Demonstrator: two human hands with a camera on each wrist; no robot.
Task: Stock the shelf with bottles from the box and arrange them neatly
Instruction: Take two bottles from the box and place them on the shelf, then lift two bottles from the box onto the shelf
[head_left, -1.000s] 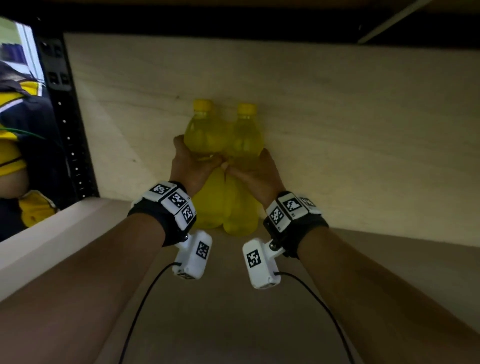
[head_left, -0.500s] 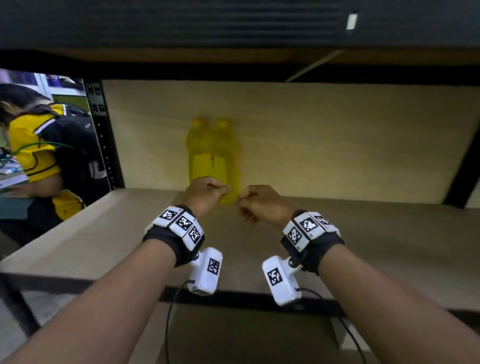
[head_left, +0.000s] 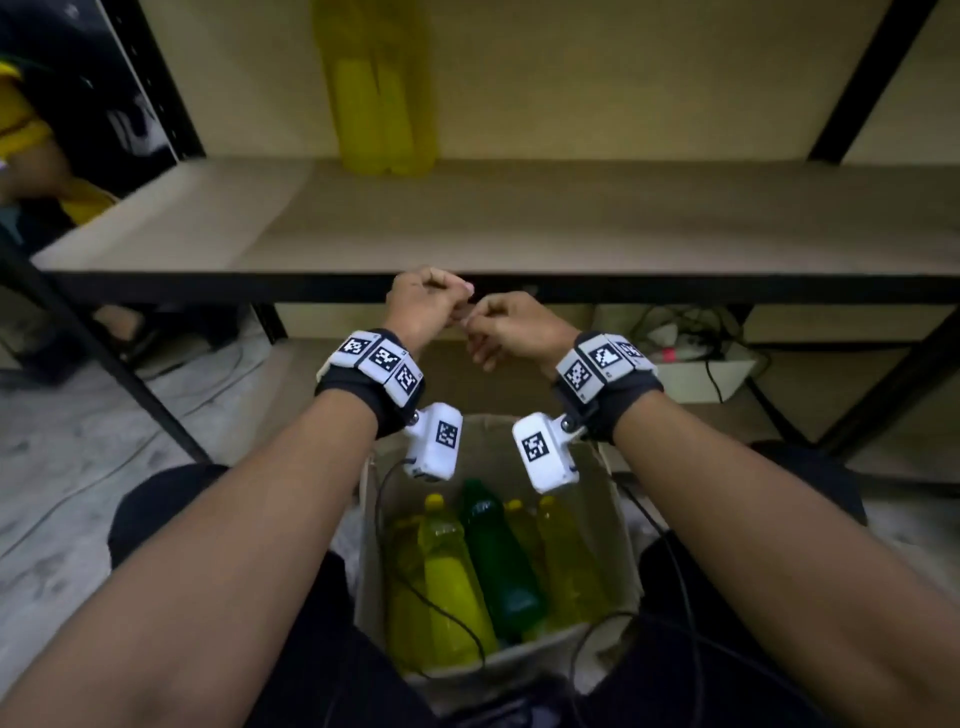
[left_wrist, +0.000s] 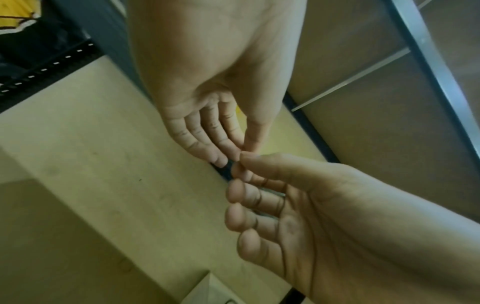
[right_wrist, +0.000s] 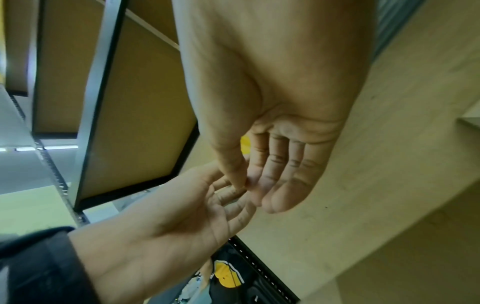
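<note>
**Two bottles shelved, both hands empty above the box**

We see two yellow plastic bottles (head_left: 382, 98) upright, touching, at the back of the light wooden shelf board (head_left: 519, 218). Below the shelf's front edge, the open cardboard box (head_left: 621, 525) holds yellow bottles (head_left: 449, 577) and one green bottle (head_left: 498, 561). Our left hand (head_left: 423, 306) and right hand (head_left: 511, 327) hang loosely curled, fingertips touching each other, just before the shelf edge, gripping nothing.

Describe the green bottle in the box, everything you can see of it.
The green bottle is a translucent, plastic-looking bottle with a green cap and a pale mark below the neck. It is the only green one in the cardboard box, leaning with its cap toward the shelf, packed among yellow bottles on both sides. Its base is hidden. Neither hand touches it.
</note>
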